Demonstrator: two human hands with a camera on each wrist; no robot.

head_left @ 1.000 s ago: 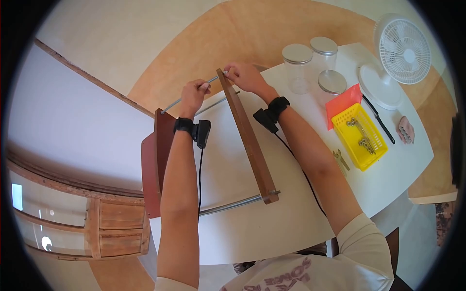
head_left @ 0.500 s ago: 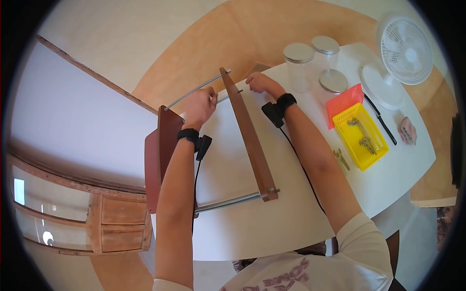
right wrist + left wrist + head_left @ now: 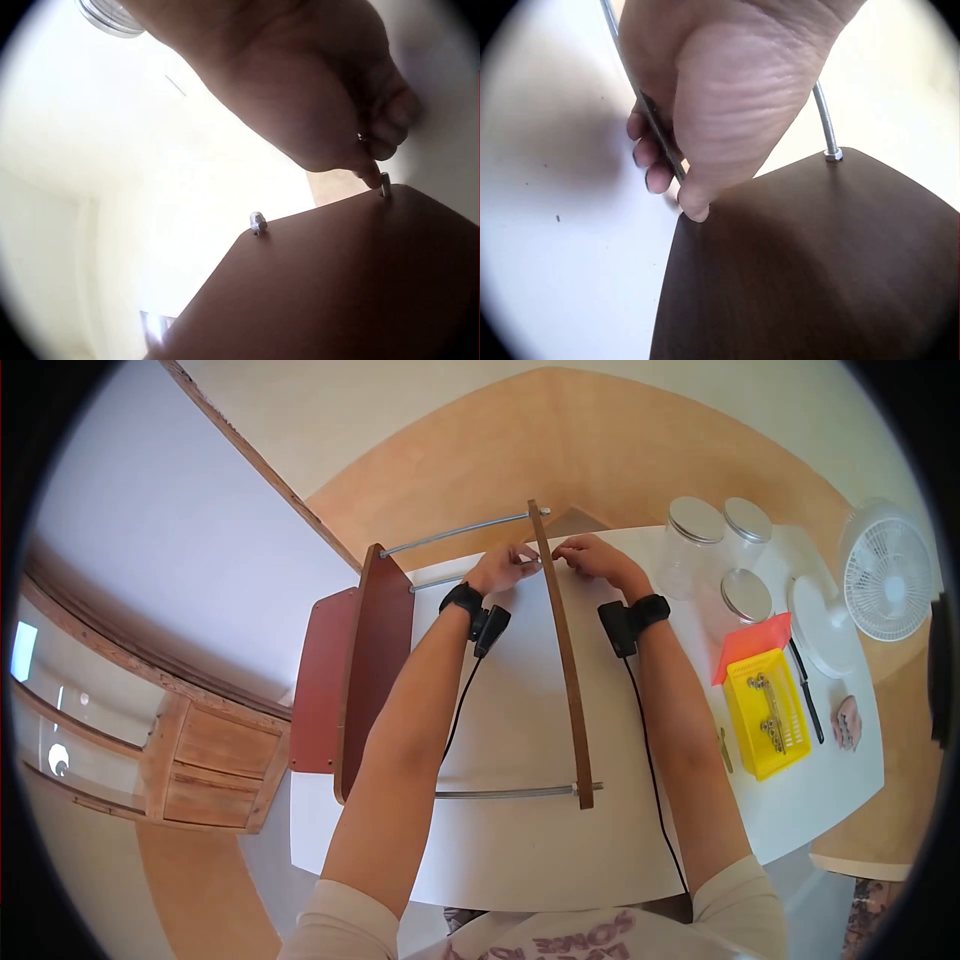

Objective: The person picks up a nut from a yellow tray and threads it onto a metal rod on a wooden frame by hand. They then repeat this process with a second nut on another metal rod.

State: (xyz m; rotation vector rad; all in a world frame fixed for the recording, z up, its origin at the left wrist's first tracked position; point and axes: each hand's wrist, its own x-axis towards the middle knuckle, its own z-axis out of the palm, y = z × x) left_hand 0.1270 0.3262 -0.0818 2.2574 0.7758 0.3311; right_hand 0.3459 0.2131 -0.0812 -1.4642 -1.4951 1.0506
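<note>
On the table stands a frame of two brown boards joined by metal threaded rods. My left hand [image 3: 498, 572] is between the boards, fingers and thumb round the second threaded rod [image 3: 654, 120], close to the narrow-looking right board [image 3: 562, 630]. Outside that board, my right hand [image 3: 598, 558] has its fingers curled at the rod's protruding end [image 3: 385, 184]. A small shiny metal piece [image 3: 360, 137] shows between its fingers, mostly hidden. The top rod's end carries a nut [image 3: 258, 222]. The left board [image 3: 375, 660] has a nut [image 3: 833, 154] at its corner.
A yellow basket [image 3: 737, 722] with metal hardware stands on the right, beside a red sheet [image 3: 755, 643], a black-handled tool [image 3: 806, 690] and a wrench [image 3: 725, 750]. Lidded clear jars [image 3: 690, 550] and a white fan [image 3: 888, 575] are behind. Cables trail from both wrists.
Both hands have left the top rod for the second rod below it. My right hand pulled away from the board, then came back to it. The head view has shifted.
</note>
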